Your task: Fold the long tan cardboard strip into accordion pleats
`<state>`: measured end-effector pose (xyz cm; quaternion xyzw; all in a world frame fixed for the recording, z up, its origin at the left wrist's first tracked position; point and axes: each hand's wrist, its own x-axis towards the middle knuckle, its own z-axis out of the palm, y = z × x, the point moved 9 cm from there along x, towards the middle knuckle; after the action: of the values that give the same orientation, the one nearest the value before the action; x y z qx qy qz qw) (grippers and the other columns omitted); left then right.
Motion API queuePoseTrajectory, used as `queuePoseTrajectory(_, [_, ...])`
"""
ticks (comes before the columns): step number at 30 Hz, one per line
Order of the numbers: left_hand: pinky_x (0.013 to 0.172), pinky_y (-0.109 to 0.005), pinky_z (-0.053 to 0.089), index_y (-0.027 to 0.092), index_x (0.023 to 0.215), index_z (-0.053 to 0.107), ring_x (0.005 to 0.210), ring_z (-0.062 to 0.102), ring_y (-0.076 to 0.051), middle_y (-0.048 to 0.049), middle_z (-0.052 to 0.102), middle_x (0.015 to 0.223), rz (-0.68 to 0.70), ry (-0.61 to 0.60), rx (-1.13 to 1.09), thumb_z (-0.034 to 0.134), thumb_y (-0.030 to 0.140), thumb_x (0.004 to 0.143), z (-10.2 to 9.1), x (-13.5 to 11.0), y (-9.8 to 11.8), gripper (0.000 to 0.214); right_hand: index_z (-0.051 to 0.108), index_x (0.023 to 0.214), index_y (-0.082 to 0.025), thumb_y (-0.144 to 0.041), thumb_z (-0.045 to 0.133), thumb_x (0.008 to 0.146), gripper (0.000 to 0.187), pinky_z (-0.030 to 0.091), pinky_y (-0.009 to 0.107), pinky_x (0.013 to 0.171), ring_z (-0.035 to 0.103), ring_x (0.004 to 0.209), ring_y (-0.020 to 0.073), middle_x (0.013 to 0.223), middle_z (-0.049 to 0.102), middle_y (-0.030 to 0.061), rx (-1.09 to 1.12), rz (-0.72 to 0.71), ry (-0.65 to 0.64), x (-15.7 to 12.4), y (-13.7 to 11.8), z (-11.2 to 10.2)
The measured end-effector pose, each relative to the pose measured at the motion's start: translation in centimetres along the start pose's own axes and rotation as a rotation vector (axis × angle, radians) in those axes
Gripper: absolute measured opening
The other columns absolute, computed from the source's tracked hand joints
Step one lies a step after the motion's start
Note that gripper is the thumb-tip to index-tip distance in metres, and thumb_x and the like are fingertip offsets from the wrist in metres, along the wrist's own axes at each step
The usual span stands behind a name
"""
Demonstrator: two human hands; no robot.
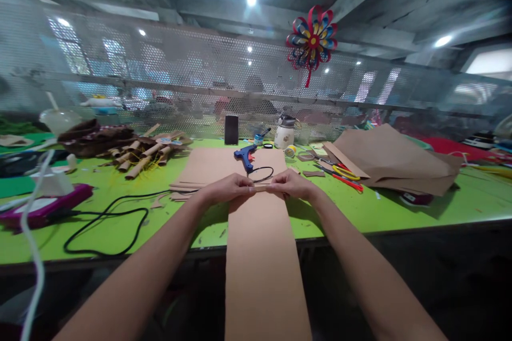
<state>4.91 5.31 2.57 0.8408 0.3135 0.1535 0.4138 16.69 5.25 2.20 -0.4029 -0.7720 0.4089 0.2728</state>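
Note:
A long strip of brown kraft paper [262,256] runs from the table down over its front edge towards me. Its far end is folded or rolled into a narrow band. My left hand [230,188] pinches the left part of that band, and my right hand [294,184] pinches the right part, thumbs and fingers closed on the paper. Just beyond my hands a blue glue gun [245,157] lies on a stack of brown paper sheets [208,162], its black cord looping close to my fingers.
Rolled paper tubes [144,157] lie at the left, near a purple power strip [52,208] and a black cable [138,232]. Scissors with red and yellow handles [346,173] and large brown paper [392,154] lie right. A white bottle [284,133] and black phone-like slab [231,129] stand behind.

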Motion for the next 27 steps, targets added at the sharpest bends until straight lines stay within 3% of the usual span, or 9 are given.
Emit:
queuePoseTrajectory(9, [0.046,-0.021,0.028,0.015,0.06,0.049,0.045,0.037,-0.008,0.0038,0.044,0.049,-0.067,-0.009,0.017,0.054,0.056,0.075,-1.3,-0.5,-1.0,0.044,0.058,0.065,-0.012,-0.048,0.063,0.074,0.038,0.019,0.019,0.039,0.028,0.039,0.0032,0.043,0.04,-0.0068,0.097,-0.018,0.07,0.2,0.4,-1.0])
queuePoseTrajectory(18, [0.048,-0.021,0.036,0.015,0.065,0.051,0.047,0.045,-0.01,0.003,0.047,0.051,-0.091,-0.124,-0.08,0.057,0.056,0.073,-1.5,-1.4,-1.4,0.043,0.061,0.07,-0.012,-0.049,0.064,0.073,0.037,0.025,0.017,0.038,0.037,0.04,0.0034,0.048,0.044,-0.0062,0.138,-0.013,0.018,0.0,0.5,-0.9])
queuePoseTrajectory(23, [0.047,-0.021,0.037,0.015,0.064,0.05,0.045,0.043,-0.009,0.0041,0.044,0.051,-0.065,-0.139,-0.083,0.057,0.054,0.075,-1.3,-1.4,-1.2,0.041,0.063,0.078,-0.011,-0.049,0.066,0.071,0.038,0.026,0.016,0.037,0.044,0.042,0.0043,0.053,0.047,-0.005,0.171,0.05,-0.043,-0.6,0.5,-0.6])
queuePoseTrajectory(27, [0.046,-0.021,0.035,0.015,0.063,0.05,0.044,0.042,-0.008,0.0038,0.046,0.049,-0.042,-0.129,-0.069,0.057,0.053,0.075,-1.3,-1.2,-0.9,0.041,0.067,0.088,-0.01,-0.051,0.064,0.071,0.045,0.029,0.017,0.04,0.042,0.045,0.0049,0.059,0.052,-0.0015,0.105,0.046,-0.031,-0.5,0.3,-0.7])
